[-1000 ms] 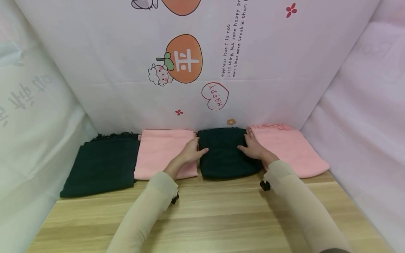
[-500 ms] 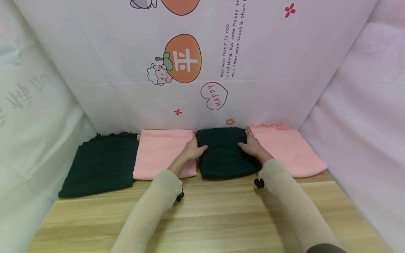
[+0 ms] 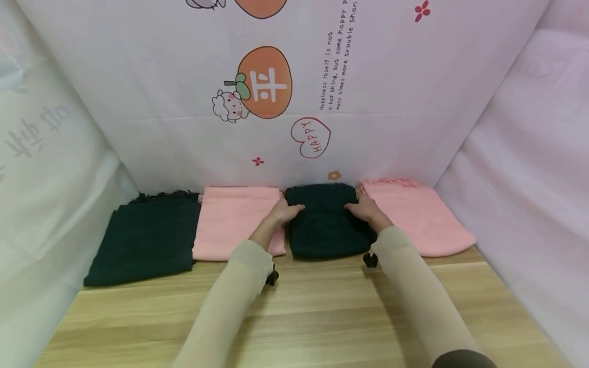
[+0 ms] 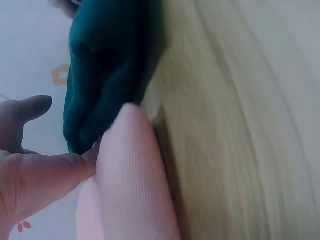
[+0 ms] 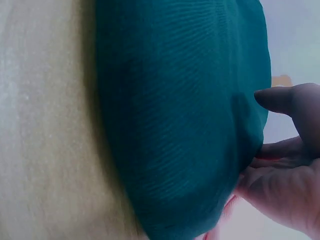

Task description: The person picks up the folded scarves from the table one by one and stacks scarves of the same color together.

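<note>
A folded dark green scarf (image 3: 329,225) lies between my two hands in the head view, against the back wall. My left hand (image 3: 281,210) touches its left side, with the thumb over its top and the fingers in the gap beside a folded pink scarf (image 3: 232,222). In the left wrist view that thumb stands apart from the cloth. On the other side my right hand (image 3: 367,210) has its fingers along the scarf's right edge, partly hidden. The right wrist view shows the right thumb close over the green scarf (image 5: 170,110), fingers fairly straight.
Another dark green scarf (image 3: 147,240) with fringe lies at the far left of the row. At the right end is a pink fringed scarf (image 3: 418,220). White printed cloth walls (image 3: 184,148) enclose the wooden table (image 3: 317,312) at the back and sides.
Both forearms have shifted slightly inward and forward, and the hands sit closer along the green scarf's sides. The scarf's front right corner has drawn in a little. The other scarves stay put.
</note>
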A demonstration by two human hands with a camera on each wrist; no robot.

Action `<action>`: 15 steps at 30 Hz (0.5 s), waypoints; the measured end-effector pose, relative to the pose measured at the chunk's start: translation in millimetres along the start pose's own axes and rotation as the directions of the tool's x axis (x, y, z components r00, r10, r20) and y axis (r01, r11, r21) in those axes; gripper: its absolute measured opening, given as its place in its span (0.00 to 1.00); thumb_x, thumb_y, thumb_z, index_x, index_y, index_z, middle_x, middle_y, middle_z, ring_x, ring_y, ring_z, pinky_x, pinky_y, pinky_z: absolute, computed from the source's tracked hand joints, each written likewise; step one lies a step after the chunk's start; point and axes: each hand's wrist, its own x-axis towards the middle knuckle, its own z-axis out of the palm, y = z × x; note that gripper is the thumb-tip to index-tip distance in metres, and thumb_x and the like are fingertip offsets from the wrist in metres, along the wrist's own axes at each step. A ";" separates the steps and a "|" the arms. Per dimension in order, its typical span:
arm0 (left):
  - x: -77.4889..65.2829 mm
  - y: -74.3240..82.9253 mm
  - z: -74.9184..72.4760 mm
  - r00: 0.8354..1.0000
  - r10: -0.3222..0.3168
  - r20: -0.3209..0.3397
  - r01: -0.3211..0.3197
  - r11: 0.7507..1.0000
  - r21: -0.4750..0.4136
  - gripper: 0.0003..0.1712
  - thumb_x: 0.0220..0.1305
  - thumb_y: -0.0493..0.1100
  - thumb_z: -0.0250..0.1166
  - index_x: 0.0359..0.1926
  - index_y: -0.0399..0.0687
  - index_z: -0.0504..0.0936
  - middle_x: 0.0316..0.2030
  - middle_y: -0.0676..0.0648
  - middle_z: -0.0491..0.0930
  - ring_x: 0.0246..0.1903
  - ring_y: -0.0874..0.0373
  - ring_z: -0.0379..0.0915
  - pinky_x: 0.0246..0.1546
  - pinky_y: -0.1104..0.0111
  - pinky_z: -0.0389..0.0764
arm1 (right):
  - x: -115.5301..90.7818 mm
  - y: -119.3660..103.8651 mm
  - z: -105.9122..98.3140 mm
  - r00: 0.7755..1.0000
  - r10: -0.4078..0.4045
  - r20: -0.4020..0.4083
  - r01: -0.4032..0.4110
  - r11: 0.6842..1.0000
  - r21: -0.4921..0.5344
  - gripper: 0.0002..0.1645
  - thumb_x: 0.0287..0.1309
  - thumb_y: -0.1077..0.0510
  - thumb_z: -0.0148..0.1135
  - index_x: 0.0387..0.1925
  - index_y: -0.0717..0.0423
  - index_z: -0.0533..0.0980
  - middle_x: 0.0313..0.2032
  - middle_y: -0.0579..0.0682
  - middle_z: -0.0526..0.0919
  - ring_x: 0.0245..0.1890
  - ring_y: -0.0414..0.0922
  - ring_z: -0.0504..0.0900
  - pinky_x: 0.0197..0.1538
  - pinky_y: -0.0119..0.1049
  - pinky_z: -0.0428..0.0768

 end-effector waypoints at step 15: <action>9.3 4.7 -4.1 0.994 -0.105 0.025 0.107 0.977 -0.184 0.48 0.75 0.46 0.61 0.82 0.39 0.42 0.79 0.36 0.50 0.73 0.41 0.58 0.69 0.47 0.68 | 8.7 -4.3 -12.4 0.986 0.146 0.083 -0.157 0.977 0.146 0.49 0.77 0.46 0.50 0.79 0.69 0.38 0.77 0.71 0.46 0.76 0.65 0.53 0.74 0.60 0.59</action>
